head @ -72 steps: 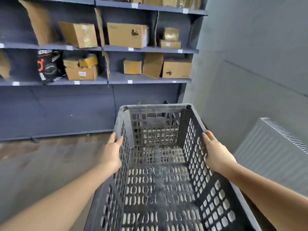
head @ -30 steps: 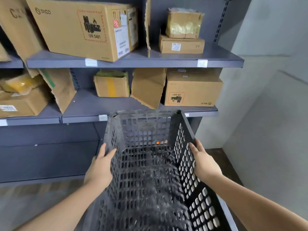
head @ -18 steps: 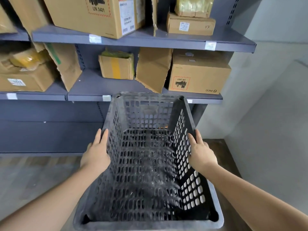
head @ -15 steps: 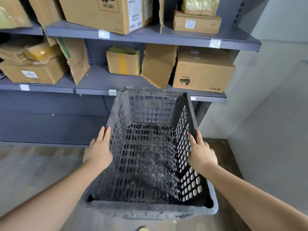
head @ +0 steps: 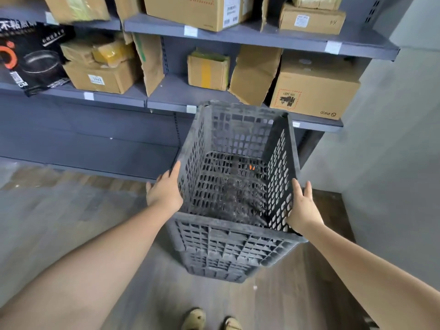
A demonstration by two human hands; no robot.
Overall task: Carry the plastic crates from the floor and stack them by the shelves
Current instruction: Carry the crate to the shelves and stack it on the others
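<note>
My left fingers (head: 173, 171) lie straight and flat against the outside of the left wall of the dark grey plastic crate (head: 234, 186), thumb under the rim; my right fingers (head: 306, 189) are likewise straight, pressed against the outer right wall. Neither the left hand (head: 164, 190) nor the right hand (head: 302, 208) curls round anything; the crate is squeezed between the two flat palms.

From the head view, the crate is perforated on every side and empty apart from a small orange speck (head: 252, 167) seen through its floor. Beneath its near wall I see more dark lattice (head: 221, 258), offset a little, but blur keeps me from saying whether it is a second crate below or the same one.

The floor (head: 71, 222) is grey-brown wood-look planking, smeared by motion. Straight ahead stand grey metal shelves (head: 166, 101) with white label tabs on their edges. On them sit cardboard boxes, among them one with a red-dashed label (head: 314, 91) just behind the crate's far rim, a small box with yellow tape (head: 208, 70), and a black printed carton (head: 31, 58) at far left. A plain grey wall (head: 392, 139) closes the right side. The toes of two tan shoes (head: 194, 317) show at the bottom edge.
</note>
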